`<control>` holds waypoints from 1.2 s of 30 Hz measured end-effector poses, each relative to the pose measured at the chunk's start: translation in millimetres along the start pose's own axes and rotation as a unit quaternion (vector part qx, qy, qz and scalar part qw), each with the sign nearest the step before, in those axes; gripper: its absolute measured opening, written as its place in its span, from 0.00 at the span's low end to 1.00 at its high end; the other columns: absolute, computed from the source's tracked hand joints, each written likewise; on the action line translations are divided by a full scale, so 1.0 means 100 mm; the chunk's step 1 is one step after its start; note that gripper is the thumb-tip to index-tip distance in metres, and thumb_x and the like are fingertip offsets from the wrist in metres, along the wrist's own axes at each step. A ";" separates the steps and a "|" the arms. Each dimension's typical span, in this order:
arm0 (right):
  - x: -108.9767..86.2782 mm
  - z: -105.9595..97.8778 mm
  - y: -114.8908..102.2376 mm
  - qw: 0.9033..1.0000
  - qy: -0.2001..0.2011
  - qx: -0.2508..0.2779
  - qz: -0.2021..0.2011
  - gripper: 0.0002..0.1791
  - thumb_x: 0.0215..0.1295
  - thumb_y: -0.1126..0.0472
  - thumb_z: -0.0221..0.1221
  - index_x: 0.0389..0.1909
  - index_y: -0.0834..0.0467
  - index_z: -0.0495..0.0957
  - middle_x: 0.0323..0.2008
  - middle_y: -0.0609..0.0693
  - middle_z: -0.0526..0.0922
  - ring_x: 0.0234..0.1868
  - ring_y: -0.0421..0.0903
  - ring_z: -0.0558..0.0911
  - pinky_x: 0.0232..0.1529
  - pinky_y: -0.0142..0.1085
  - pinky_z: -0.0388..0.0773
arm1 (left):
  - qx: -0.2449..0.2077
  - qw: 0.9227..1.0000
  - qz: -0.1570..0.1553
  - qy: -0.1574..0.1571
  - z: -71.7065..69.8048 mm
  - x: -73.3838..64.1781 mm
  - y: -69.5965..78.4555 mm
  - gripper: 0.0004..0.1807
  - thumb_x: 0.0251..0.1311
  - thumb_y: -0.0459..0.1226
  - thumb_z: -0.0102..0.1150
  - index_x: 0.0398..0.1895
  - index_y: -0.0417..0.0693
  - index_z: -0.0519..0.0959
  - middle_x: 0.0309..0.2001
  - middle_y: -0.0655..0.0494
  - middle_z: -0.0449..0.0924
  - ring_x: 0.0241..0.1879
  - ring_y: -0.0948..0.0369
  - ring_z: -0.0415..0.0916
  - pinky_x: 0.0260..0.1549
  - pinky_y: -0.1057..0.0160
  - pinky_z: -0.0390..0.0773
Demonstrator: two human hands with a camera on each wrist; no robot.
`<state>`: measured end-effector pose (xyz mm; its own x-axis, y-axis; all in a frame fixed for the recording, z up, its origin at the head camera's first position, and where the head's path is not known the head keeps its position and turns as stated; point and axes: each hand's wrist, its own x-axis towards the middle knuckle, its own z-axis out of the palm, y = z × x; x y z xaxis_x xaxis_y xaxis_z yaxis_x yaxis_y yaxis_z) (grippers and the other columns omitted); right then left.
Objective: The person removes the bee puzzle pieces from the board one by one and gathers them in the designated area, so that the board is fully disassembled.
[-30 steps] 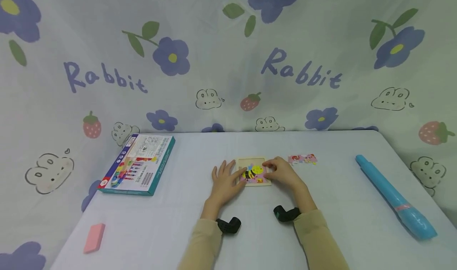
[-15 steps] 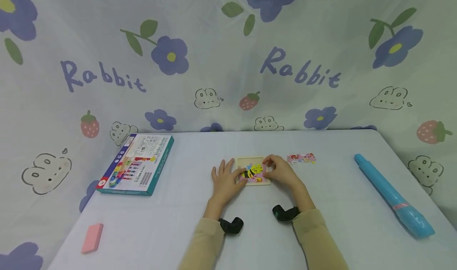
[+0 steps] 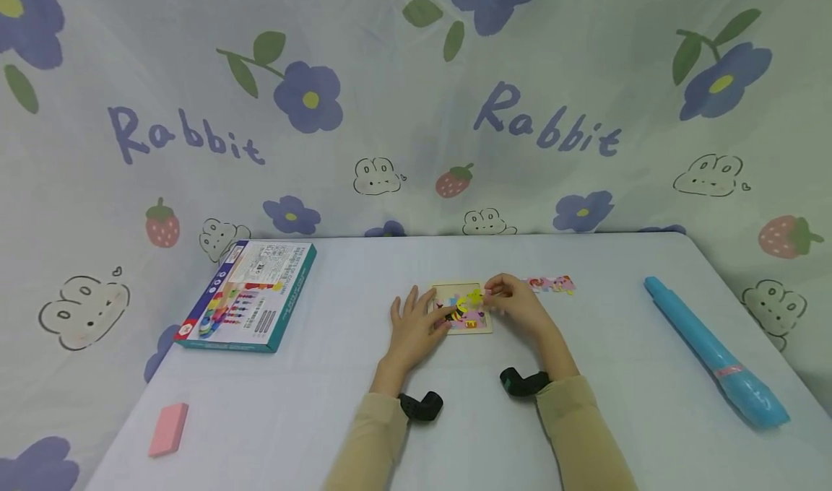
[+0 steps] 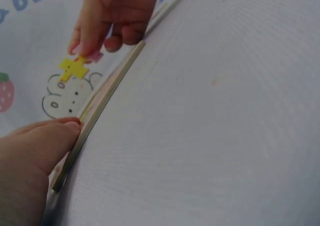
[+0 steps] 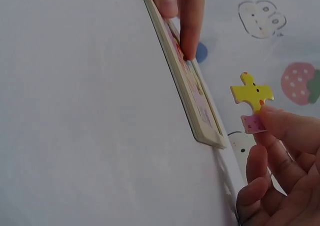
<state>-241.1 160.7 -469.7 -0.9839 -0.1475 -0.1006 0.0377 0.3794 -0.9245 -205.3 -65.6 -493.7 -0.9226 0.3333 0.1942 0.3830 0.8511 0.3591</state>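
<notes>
A yellow and pink jigsaw puzzle piece (image 5: 252, 93) is pinched between the thumb and fingers of my right hand (image 3: 520, 305), held up above the right side of a small wooden puzzle tray (image 5: 172, 70). Inside the tray lie bee-picture pieces (image 3: 460, 318), partly covered by my left hand (image 3: 416, 331). That hand has its fingers spread; thumb and index finger reach over the tray's left side and touch the pieces. In the left wrist view, the raised piece (image 4: 75, 68) shows clear of the tray.
Joined pink puzzle pieces (image 3: 555, 284) lie just right of my right hand. A flat toy box (image 3: 253, 296) is at the back left, with a pink block (image 3: 169, 429) nearer the front. A long blue wrapped object (image 3: 715, 354) lies along the right.
My right hand has lifted the yellow piece up out of the bee picture and slightly away. The left hand stays on the tray, nearly still.
</notes>
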 end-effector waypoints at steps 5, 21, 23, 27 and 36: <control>-0.02 -0.14 0.02 0.999 0.024 0.045 0.014 0.17 0.60 0.59 0.60 0.48 0.62 0.73 0.38 0.51 0.76 0.34 0.45 0.75 0.31 0.32 0.73 | -0.012 1.000 -0.002 0.002 0.00 0.00 -0.01 0.18 0.61 0.52 0.52 0.54 0.69 0.76 0.68 0.53 0.59 0.70 0.46 0.42 0.63 0.39 0.37; -0.24 -0.73 0.26 0.964 0.152 0.210 0.067 0.28 0.59 0.61 0.62 0.56 0.70 0.67 0.27 0.38 0.81 0.29 0.34 0.80 0.34 0.24 0.77 | -0.014 1.000 -0.003 0.000 0.00 0.00 -0.01 0.18 0.61 0.52 0.51 0.54 0.69 0.76 0.68 0.52 0.58 0.70 0.46 0.44 0.63 0.39 0.38; -0.28 -0.78 0.28 0.952 0.177 0.235 0.079 0.27 0.58 0.61 0.62 0.55 0.68 0.68 0.26 0.39 0.82 0.26 0.34 0.81 0.31 0.25 0.78 | -0.012 1.000 -0.003 0.000 0.00 0.01 -0.01 0.18 0.61 0.52 0.51 0.54 0.69 0.76 0.68 0.53 0.58 0.70 0.46 0.44 0.63 0.39 0.39; -0.34 -0.88 0.32 0.933 0.220 0.265 0.103 0.25 0.57 0.61 0.63 0.54 0.65 0.71 0.23 0.40 0.82 0.23 0.35 0.81 0.28 0.25 0.78 | -0.011 1.000 -0.003 -0.001 -0.01 0.01 -0.01 0.18 0.61 0.52 0.51 0.54 0.69 0.76 0.68 0.53 0.59 0.70 0.46 0.45 0.63 0.39 0.39; -0.42 -1.01 0.41 0.937 0.249 0.196 0.148 0.23 0.56 0.59 0.63 0.51 0.65 0.74 0.22 0.38 0.81 0.23 0.34 0.80 0.28 0.23 0.77 | -0.013 1.000 -0.003 0.001 0.00 0.00 -0.01 0.18 0.62 0.51 0.51 0.54 0.69 0.76 0.68 0.52 0.59 0.69 0.45 0.46 0.63 0.39 0.40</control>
<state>-215.5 274.3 -466.2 -0.8759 0.3920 -0.2812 0.2877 -0.0435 -0.9567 -205.5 -66.4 -493.5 -0.9248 0.3269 0.1945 0.3784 0.8421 0.3843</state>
